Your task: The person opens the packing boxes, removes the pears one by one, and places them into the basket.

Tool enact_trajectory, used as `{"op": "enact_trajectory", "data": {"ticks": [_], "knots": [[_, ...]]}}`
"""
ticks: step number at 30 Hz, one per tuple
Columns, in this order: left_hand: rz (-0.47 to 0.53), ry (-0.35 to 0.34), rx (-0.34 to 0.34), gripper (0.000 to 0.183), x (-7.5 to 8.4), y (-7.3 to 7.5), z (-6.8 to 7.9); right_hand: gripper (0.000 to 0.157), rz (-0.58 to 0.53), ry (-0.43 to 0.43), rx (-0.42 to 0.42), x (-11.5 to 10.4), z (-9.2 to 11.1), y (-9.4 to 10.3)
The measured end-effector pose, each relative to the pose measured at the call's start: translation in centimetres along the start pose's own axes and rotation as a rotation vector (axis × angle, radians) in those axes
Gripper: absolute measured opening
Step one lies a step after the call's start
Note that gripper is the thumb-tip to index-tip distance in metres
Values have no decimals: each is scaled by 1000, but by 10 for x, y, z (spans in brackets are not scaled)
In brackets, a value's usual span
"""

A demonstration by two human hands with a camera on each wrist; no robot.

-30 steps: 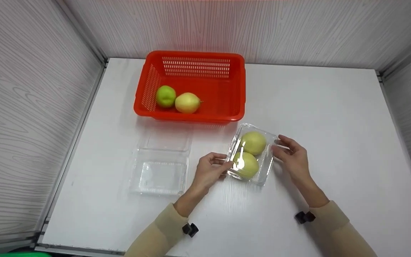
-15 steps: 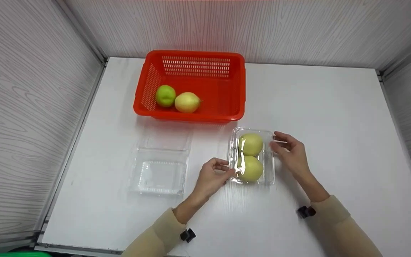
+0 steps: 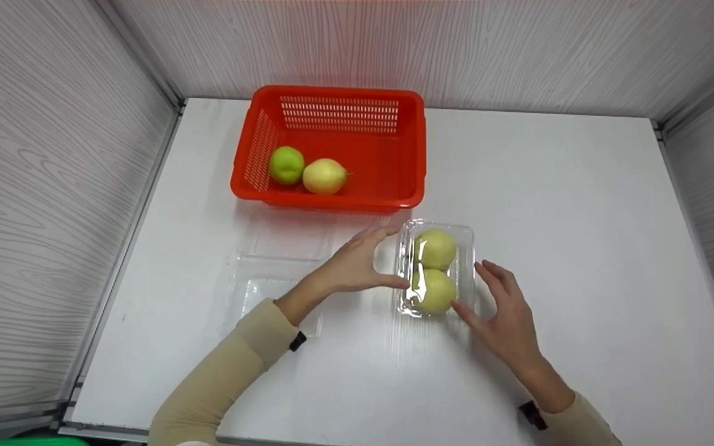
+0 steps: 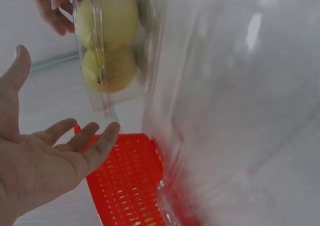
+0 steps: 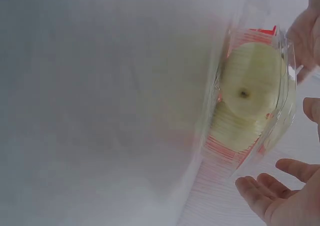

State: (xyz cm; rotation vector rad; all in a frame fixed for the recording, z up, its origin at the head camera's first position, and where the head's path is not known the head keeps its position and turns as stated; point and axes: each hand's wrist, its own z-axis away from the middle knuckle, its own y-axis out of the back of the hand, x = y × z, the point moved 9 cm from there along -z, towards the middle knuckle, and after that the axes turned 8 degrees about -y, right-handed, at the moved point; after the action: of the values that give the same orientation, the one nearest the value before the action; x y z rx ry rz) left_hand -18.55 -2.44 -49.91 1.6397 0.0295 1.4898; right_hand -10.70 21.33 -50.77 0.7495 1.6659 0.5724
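Observation:
A clear plastic clamshell box (image 3: 465, 272), its lid down, lies on the white table with two pale yellow pears (image 3: 436, 249) inside, one behind the other. My left hand (image 3: 352, 265) is at the box's left side, thumb and fingers spread wide. In the left wrist view a gap shows between that hand's fingers (image 4: 102, 141) and the box. On the other side, my right hand (image 3: 511, 319) has its fingers loosely extended near the right edge. Its thumb appears over the front right corner; the head view cannot settle whether it touches.
A red plastic basket (image 3: 357, 202) stands behind, holding a green apple (image 3: 286, 165) and a pear (image 3: 325, 176). Left of my hands lies a second clear clamshell (image 3: 286, 240), opened flat and partly covered by my left forearm. Wood-grain walls border the table's back and sides.
The box turned to sit straight on the table, then stayed still. My left hand let go of its edge, moving back and spreading. My right hand slid towards the front right corner.

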Motion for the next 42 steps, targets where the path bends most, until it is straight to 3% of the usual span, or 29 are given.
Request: {"op": "enact_trajectory", "data": {"ticks": [5, 10, 18, 25, 31, 42], "knots": [[-167, -81, -135, 117, 3, 4, -21, 82, 167, 103, 36, -18, 19, -4], [-317, -138, -244, 128, 3, -2, -34, 82, 300, 160, 34, -29, 31, -11], [-436, -178, -329, 138, 0, -15, -42, 69, 349, 237, 31, -38, 37, -15], [-480, -192, -303, 135, -1, -17, -44, 62, 344, 257, 35, -35, 31, -12], [-502, -209, -246, 126, 3, -15, -41, 63, 339, 207, 11, -27, 22, -4], [-458, -173, -133, 108, 6, -18, -11, 62, 383, 107, -29, -3, 1, 9]]}}
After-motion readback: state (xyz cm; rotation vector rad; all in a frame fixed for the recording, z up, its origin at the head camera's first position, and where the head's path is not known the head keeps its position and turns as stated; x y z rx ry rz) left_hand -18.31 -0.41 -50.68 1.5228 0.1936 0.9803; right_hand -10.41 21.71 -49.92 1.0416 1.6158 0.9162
